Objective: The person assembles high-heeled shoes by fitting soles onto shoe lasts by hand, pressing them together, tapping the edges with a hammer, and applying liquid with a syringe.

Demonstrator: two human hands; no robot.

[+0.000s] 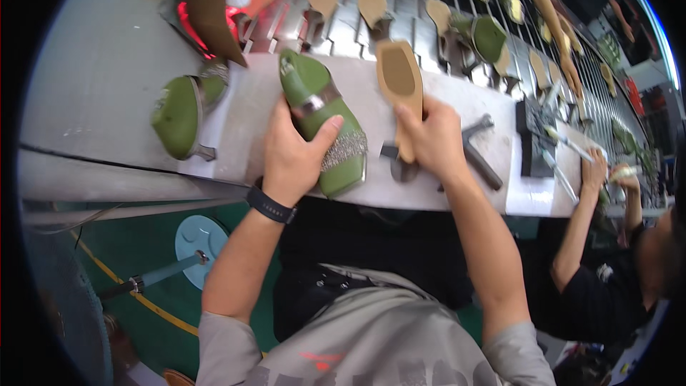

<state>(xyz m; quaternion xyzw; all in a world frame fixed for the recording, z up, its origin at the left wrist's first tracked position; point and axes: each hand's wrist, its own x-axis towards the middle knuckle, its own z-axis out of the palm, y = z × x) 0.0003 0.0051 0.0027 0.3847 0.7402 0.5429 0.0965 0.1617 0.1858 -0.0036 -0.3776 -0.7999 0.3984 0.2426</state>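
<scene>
My left hand (291, 161) is wrapped round a green shoe last (306, 75) with a glittery silver strap across it and a shiny band near its middle. The last lies slanted above the white work table (250, 104). In my right hand (437, 139) is a tan shoe sole (399, 68), with its broad end pointing away from me and a darker patch on it. A dark heel-like piece (404, 171) shows below the sole's narrow end; whether they are joined I cannot tell. The two pieces are held apart.
Another green last (175, 118) stands on the left. A hammer-like tool (480, 161) lies right of my hand. Behind runs a slatted conveyor (286, 28) with several tan soles and another green last (489, 39). A co-worker (607, 293) works on the right, by a black tool holder (532, 139).
</scene>
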